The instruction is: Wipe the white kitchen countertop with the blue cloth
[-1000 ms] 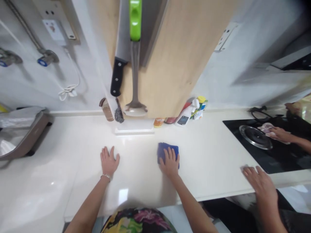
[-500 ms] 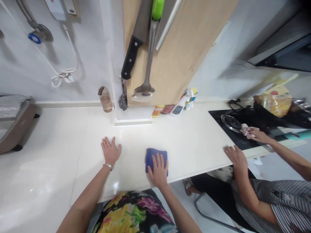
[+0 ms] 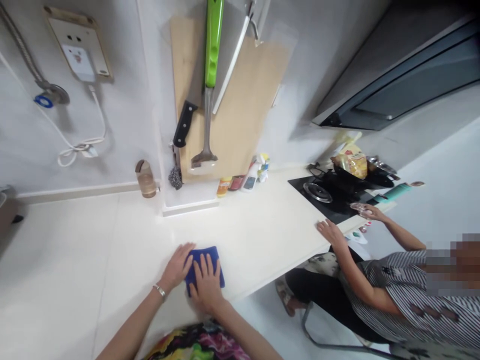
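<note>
A folded blue cloth [image 3: 213,252] lies flat on the white countertop [image 3: 258,225], close to its front edge. On top of it rests my right hand [image 3: 207,287], palm down with the fingers spread; part of the cloth is hidden beneath. My left hand [image 3: 176,267] lies at the cloth's left edge, fingers stretched out, their tips at its upper left corner. A silver bracelet [image 3: 159,291] is on my left wrist.
A person in a striped shirt [image 3: 375,280] sits right, one hand on the counter, the other wiping by the black cooktop [image 3: 330,205]. Along the wall stand a brownish bottle [image 3: 145,179] and a white spray bottle [image 3: 250,175]; above hang a cutting board [image 3: 243,100] and a knife [image 3: 184,125].
My left hand has moved in to the cloth from a spot apart on the counter. My view has turned rightward, showing more of the cooktop, range hood and seated person.
</note>
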A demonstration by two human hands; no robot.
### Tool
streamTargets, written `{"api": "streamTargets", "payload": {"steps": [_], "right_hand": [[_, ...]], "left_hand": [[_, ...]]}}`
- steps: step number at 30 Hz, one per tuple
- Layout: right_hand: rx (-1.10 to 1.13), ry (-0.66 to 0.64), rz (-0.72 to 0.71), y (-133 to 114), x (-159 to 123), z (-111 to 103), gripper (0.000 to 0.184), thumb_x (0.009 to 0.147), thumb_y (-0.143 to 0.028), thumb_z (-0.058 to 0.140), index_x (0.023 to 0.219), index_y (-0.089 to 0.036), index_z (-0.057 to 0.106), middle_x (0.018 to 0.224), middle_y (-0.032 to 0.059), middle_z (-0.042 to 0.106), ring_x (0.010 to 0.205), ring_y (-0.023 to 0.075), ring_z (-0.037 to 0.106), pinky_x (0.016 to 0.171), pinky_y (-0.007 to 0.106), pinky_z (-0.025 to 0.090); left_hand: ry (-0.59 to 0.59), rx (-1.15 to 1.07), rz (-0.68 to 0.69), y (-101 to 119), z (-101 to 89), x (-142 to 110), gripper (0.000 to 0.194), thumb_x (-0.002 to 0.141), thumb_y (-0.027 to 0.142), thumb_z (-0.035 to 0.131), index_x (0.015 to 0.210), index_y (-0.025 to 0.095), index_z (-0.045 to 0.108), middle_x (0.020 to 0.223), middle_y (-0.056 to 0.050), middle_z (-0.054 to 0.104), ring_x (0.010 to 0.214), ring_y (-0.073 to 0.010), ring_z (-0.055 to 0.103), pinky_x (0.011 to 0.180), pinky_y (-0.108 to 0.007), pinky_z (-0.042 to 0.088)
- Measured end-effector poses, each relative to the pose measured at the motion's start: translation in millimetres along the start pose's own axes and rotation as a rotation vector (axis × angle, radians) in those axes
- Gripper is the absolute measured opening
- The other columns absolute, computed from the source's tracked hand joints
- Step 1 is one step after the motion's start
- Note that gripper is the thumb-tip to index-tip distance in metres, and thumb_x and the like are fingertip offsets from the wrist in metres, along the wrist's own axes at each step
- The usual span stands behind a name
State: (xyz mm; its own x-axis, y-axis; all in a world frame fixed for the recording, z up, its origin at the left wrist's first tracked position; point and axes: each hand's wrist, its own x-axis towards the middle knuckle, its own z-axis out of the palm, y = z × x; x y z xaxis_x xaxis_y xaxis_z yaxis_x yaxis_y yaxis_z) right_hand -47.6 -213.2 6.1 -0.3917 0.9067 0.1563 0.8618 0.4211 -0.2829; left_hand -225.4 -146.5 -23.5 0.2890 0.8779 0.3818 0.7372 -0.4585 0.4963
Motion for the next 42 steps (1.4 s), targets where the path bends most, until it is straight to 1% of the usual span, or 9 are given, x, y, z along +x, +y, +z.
{"api": "streamTargets", "payload": {"steps": [5,9,13,18,24,29,34,39,42], "right_hand": [[0.209,0.133,-0.074,5,-5,1,0.054,0.097,-0.045,0.048,0.147,-0.024,0.046,0.157,0.0117,0.043,0.149,0.0317,0.030,0.121,0.067,0.020],[0.330,0.412,0.095,35,-25,14,0.039,0.100,-0.025,0.035,0.132,-0.025,0.057,0.138,0.0098,0.062,0.131,0.0224,0.055,0.116,0.059,0.036],[0.309,0.655,0.205,58,-44,28,0.035,0.099,-0.021,0.040,0.127,-0.023,0.059,0.127,0.0109,0.067,0.120,0.0227,0.062,0.104,0.051,0.051],[0.228,0.647,0.131,60,-51,34,0.039,0.097,-0.016,0.042,0.133,-0.023,0.055,0.131,0.0105,0.065,0.125,0.0230,0.059,0.108,0.054,0.050],[0.253,0.650,0.210,55,-48,33,0.037,0.097,-0.019,0.040,0.129,-0.022,0.058,0.127,0.0111,0.067,0.121,0.0247,0.061,0.105,0.054,0.052],[0.301,0.636,0.204,81,-59,21,0.034,0.096,-0.022,0.040,0.121,-0.018,0.063,0.122,0.0133,0.069,0.116,0.0241,0.064,0.100,0.050,0.055],[0.201,0.631,0.240,127,-70,9,0.031,0.095,-0.026,0.043,0.115,-0.014,0.064,0.121,0.0155,0.068,0.112,0.0230,0.063,0.098,0.046,0.054],[0.021,0.638,0.333,128,-67,14,0.032,0.093,-0.023,0.043,0.115,-0.015,0.065,0.123,0.0134,0.067,0.114,0.0237,0.060,0.099,0.044,0.048],[-0.033,0.633,0.383,117,-65,15,0.034,0.093,-0.023,0.043,0.117,-0.015,0.065,0.123,0.0128,0.067,0.114,0.0239,0.060,0.097,0.042,0.046]], "left_hand": [[-0.042,0.036,0.039,5,1.1,-2,0.044,0.101,0.032,0.035,0.140,0.022,0.053,0.141,-0.007,0.061,0.138,-0.0199,0.050,0.122,-0.051,0.036],[-0.013,0.038,0.064,4,-1.6,-5,0.042,0.101,0.033,0.039,0.139,0.023,0.053,0.138,-0.007,0.063,0.136,-0.0205,0.052,0.120,-0.051,0.039],[0.058,0.041,0.056,6,-2.7,-9,0.041,0.099,0.035,0.046,0.138,0.024,0.054,0.138,-0.009,0.061,0.133,-0.0226,0.054,0.117,-0.050,0.044],[0.045,-0.042,0.066,13,-4.8,-9,0.037,0.100,0.034,0.045,0.135,0.026,0.056,0.124,-0.007,0.066,0.115,-0.0199,0.064,0.102,-0.040,0.056],[-0.043,-0.208,0.039,6,-18.1,-1,0.037,0.102,0.032,0.036,0.130,0.027,0.060,0.119,-0.007,0.066,0.112,-0.0174,0.064,0.101,-0.036,0.056],[-0.136,-0.091,0.043,-36,-65.0,24,0.036,0.099,0.031,0.039,0.124,0.028,0.065,0.114,-0.004,0.070,0.107,-0.0172,0.066,0.098,-0.036,0.057],[0.008,0.174,-0.160,-68,-103.0,50,0.043,0.098,0.022,0.032,0.124,0.020,0.065,0.122,-0.011,0.068,0.116,-0.0232,0.062,0.107,-0.044,0.050],[0.021,0.226,-0.175,-36,-61.0,37,0.044,0.099,0.034,0.039,0.136,0.018,0.057,0.139,-0.012,0.060,0.134,-0.0257,0.051,0.119,-0.048,0.039],[-0.044,0.286,-0.080,-6,-28.5,14,0.058,0.095,0.040,0.049,0.147,0.015,0.047,0.159,-0.016,0.038,0.151,-0.0347,0.028,0.122,-0.059,0.027]]}}
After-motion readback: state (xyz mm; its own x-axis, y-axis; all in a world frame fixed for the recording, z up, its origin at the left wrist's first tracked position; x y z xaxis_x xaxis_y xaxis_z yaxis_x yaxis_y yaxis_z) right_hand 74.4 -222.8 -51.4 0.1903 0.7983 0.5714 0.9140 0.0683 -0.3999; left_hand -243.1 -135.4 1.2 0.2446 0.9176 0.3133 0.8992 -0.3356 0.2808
